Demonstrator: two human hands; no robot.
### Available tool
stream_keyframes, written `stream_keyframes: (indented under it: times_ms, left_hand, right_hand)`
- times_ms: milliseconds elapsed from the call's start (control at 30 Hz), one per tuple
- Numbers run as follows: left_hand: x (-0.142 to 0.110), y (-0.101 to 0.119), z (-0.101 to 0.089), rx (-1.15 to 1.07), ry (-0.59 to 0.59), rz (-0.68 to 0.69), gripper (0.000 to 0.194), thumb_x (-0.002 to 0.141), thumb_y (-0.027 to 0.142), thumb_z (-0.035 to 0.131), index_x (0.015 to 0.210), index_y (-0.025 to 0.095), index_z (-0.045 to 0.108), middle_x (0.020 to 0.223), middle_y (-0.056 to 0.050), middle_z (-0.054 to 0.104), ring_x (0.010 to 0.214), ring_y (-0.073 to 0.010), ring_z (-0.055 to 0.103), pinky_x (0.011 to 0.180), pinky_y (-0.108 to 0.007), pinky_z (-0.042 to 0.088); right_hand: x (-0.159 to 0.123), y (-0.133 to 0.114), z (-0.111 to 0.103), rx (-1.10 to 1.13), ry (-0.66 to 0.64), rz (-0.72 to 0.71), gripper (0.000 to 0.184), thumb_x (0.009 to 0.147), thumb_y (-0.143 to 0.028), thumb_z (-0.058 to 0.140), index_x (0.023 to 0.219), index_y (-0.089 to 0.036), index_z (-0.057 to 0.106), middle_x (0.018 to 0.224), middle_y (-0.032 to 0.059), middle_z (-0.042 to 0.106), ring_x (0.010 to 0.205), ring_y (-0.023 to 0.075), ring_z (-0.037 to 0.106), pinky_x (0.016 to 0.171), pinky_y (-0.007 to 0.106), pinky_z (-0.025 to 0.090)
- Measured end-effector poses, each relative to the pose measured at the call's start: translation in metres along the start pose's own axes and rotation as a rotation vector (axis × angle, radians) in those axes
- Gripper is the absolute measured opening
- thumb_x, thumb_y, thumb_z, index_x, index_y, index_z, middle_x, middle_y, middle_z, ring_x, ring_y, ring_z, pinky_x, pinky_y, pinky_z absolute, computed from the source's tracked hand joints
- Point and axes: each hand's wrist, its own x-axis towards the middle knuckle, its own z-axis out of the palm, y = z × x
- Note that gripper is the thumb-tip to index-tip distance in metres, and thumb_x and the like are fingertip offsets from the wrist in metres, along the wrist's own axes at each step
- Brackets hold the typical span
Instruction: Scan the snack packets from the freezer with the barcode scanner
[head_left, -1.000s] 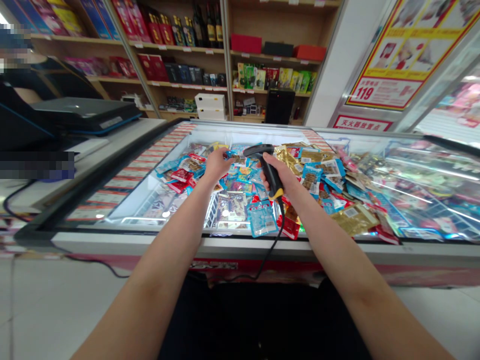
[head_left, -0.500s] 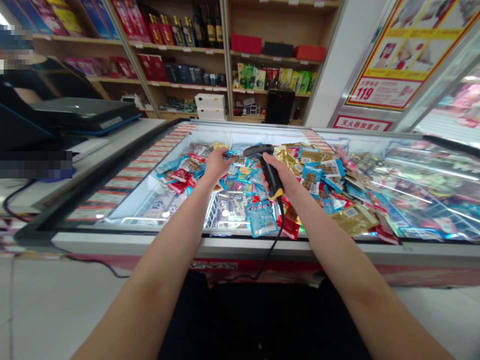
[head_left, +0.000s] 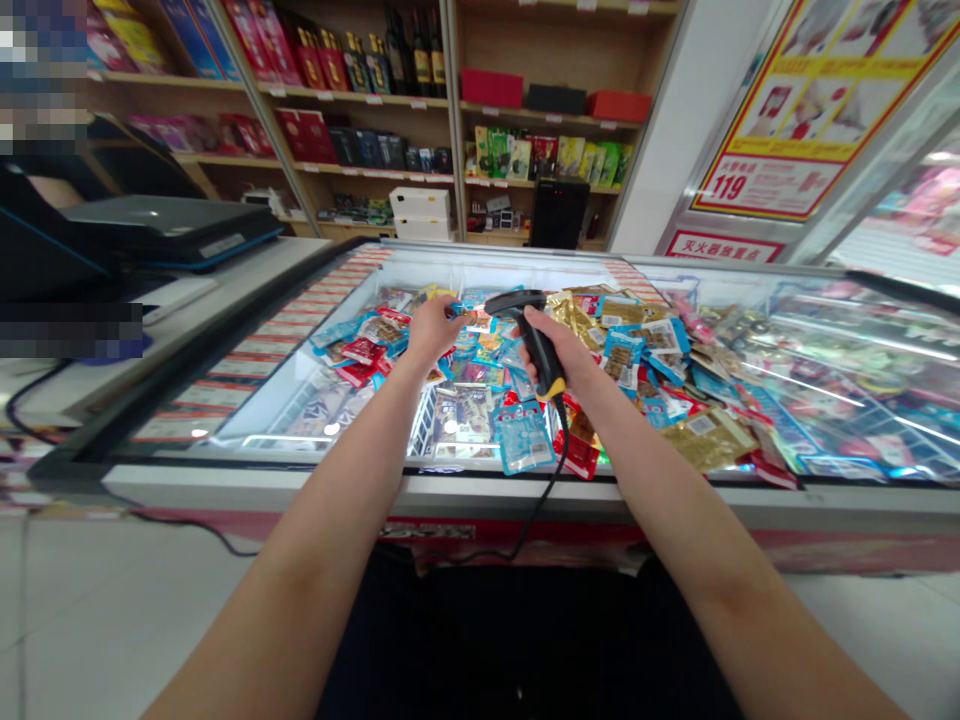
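Observation:
My right hand is wrapped round the grip of a black and yellow barcode scanner, whose head points left. In front of that head, my left hand pinches a small blue snack packet by its edge. A warm light falls on the packet's face. Below both hands, many snack packets lie spread over the freezer's glass top: a blue packet near the front edge, red packets on the left and gold packets on the right. The scanner's cable hangs down over the front.
The chest freezer spans the view in front of me, with a glass lid on its right. At left a counter carries a dark flat device, with a person partly visible behind. Shelves of boxes and bottles stand at the back.
The packet in my left hand is now lit by a reddish-bright glow in front of the scanner. Both hands have barely moved.

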Motion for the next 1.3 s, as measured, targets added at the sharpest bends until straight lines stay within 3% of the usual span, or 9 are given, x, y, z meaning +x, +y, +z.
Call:
stream_keyframes:
  times_ms: [133, 300, 500, 633, 767, 900, 1033, 1200, 1300]
  left_hand:
    - [0.001, 0.0, 0.0, 0.004, 0.018, -0.023, 0.022, 0.08, 0.031, 0.068, 0.098, 0.02, 0.075, 0.092, -0.007, 0.075, 0.094, -0.0264, 0.067, 0.085, -0.034, 0.048]
    - [0.008, -0.006, -0.003, -0.114, 0.16, -0.068, 0.03, 0.081, 0.032, 0.066, 0.107, 0.018, 0.07, 0.105, -0.008, 0.075, 0.098, -0.0236, 0.066, 0.091, -0.034, 0.05]
    - [0.019, -0.021, -0.027, -0.194, 0.332, -0.216, 0.035, 0.082, 0.034, 0.063, 0.113, 0.018, 0.065, 0.093, -0.004, 0.071, 0.089, -0.0201, 0.065, 0.082, -0.029, 0.052]
    - [0.02, -0.041, -0.049, -0.165, 0.369, -0.316, 0.031, 0.082, 0.035, 0.064, 0.107, 0.018, 0.067, 0.1, -0.008, 0.072, 0.097, -0.0254, 0.067, 0.089, -0.035, 0.053]
    - [0.014, -0.054, -0.054, 0.007, 0.346, -0.379, 0.039, 0.074, 0.037, 0.076, 0.108, 0.02, 0.067, 0.115, -0.014, 0.071, 0.117, -0.0368, 0.063, 0.104, -0.05, 0.048]
    - [0.009, -0.053, -0.045, 0.17, 0.247, -0.337, 0.049, 0.066, 0.05, 0.086, 0.1, 0.021, 0.067, 0.125, -0.021, 0.067, 0.135, -0.049, 0.05, 0.111, -0.064, 0.038]
    - [0.007, -0.05, -0.038, 0.233, 0.132, -0.306, 0.047, 0.066, 0.054, 0.086, 0.094, 0.02, 0.069, 0.124, -0.024, 0.066, 0.133, -0.0536, 0.049, 0.11, -0.069, 0.035]
    - [0.003, -0.035, -0.027, 0.238, 0.227, -0.186, 0.037, 0.079, 0.042, 0.075, 0.108, 0.019, 0.072, 0.13, -0.023, 0.064, 0.133, -0.0477, 0.05, 0.115, -0.065, 0.029]
    - [0.0, -0.015, -0.012, 0.186, 0.162, -0.023, 0.028, 0.087, 0.036, 0.067, 0.109, 0.021, 0.074, 0.131, -0.018, 0.067, 0.13, -0.0407, 0.055, 0.115, -0.055, 0.036]
  right_hand:
    - [-0.003, -0.003, 0.003, 0.028, 0.024, 0.029, 0.042, 0.1, -0.06, 0.064, 0.092, -0.019, 0.065, 0.053, -0.0014, 0.062, 0.037, 0.0122, 0.056, 0.034, 0.021, 0.046]
    - [-0.006, -0.005, 0.005, 0.048, 0.05, 0.043, 0.044, 0.099, -0.062, 0.065, 0.096, -0.018, 0.065, 0.052, -0.0016, 0.062, 0.036, 0.0118, 0.055, 0.034, 0.02, 0.044]
    - [-0.004, -0.002, 0.004, 0.058, 0.047, 0.02, 0.043, 0.098, -0.062, 0.066, 0.098, -0.019, 0.065, 0.053, -0.0017, 0.062, 0.037, 0.0122, 0.055, 0.033, 0.02, 0.045]
    - [-0.004, -0.002, 0.005, 0.051, 0.042, 0.014, 0.044, 0.098, -0.063, 0.066, 0.1, -0.019, 0.066, 0.053, -0.0018, 0.061, 0.036, 0.0123, 0.054, 0.033, 0.021, 0.045]
    - [-0.004, -0.003, 0.005, 0.036, 0.053, 0.018, 0.046, 0.097, -0.065, 0.065, 0.101, -0.019, 0.066, 0.053, -0.0018, 0.061, 0.036, 0.0119, 0.053, 0.033, 0.02, 0.044]
    - [-0.005, -0.004, 0.005, 0.035, 0.059, 0.024, 0.046, 0.097, -0.065, 0.066, 0.103, -0.019, 0.067, 0.054, -0.0012, 0.062, 0.036, 0.0118, 0.053, 0.033, 0.021, 0.044]
    - [-0.008, -0.007, 0.008, 0.05, 0.082, 0.044, 0.046, 0.097, -0.064, 0.066, 0.103, -0.018, 0.067, 0.054, -0.0011, 0.062, 0.036, 0.0118, 0.053, 0.032, 0.021, 0.043]
    - [-0.007, -0.006, 0.006, 0.074, 0.093, 0.025, 0.047, 0.096, -0.066, 0.067, 0.1, -0.019, 0.067, 0.054, -0.0016, 0.062, 0.037, 0.012, 0.054, 0.034, 0.021, 0.045]
    - [-0.005, -0.005, 0.004, 0.084, 0.102, 0.009, 0.049, 0.094, -0.068, 0.069, 0.101, -0.019, 0.066, 0.054, -0.0019, 0.061, 0.037, 0.0126, 0.055, 0.034, 0.022, 0.045]
